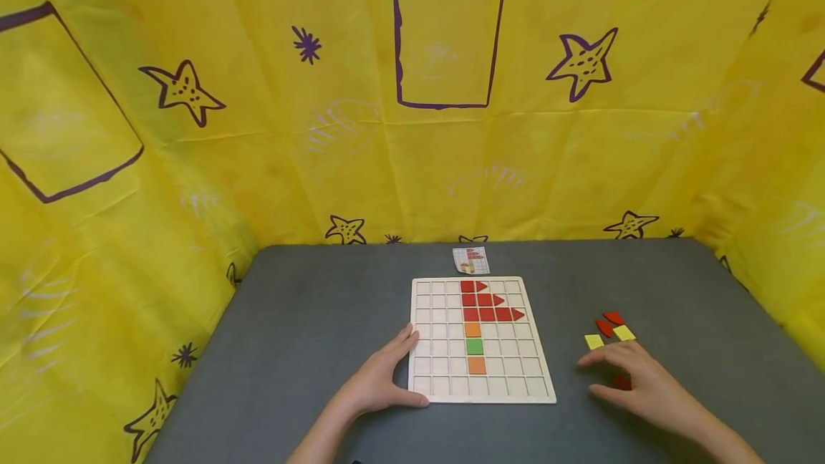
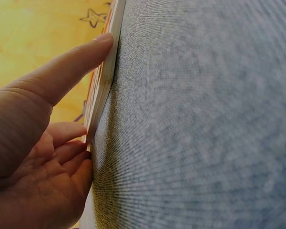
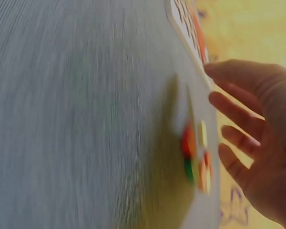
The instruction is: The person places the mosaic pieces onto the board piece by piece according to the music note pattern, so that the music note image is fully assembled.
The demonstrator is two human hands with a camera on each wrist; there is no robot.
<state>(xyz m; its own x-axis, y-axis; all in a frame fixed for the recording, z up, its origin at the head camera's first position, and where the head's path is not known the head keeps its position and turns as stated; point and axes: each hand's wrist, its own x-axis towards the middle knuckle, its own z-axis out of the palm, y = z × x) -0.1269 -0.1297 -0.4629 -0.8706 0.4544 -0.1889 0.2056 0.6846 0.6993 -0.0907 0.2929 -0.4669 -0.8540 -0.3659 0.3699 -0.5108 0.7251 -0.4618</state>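
Note:
A white gridded board [image 1: 438, 349] lies flat on the grey table. Red squares with red pointed tips fill parts of its upper rows, and below them run an orange square [image 1: 473, 330], a green square [image 1: 474, 346] and another orange square [image 1: 476, 365]. My left hand [image 1: 380, 378] touches the board's near left corner, thumb straight along the near edge, fingers against the left side. Over loose pieces to the right, my right hand [image 1: 634, 382] hovers with fingers apart, holding nothing. Two yellow squares [image 1: 594, 341] lie by its fingertips; a red piece [image 1: 622, 382] shows partly beneath it.
A small printed card [image 1: 471, 261] with a coloured grid pattern lies just behind the board. Red curved pieces [image 1: 604, 328] rest beyond the yellow squares. Yellow cloth [image 1: 438, 177] with purple drawings hangs behind and beside the grey table [image 1: 309, 306].

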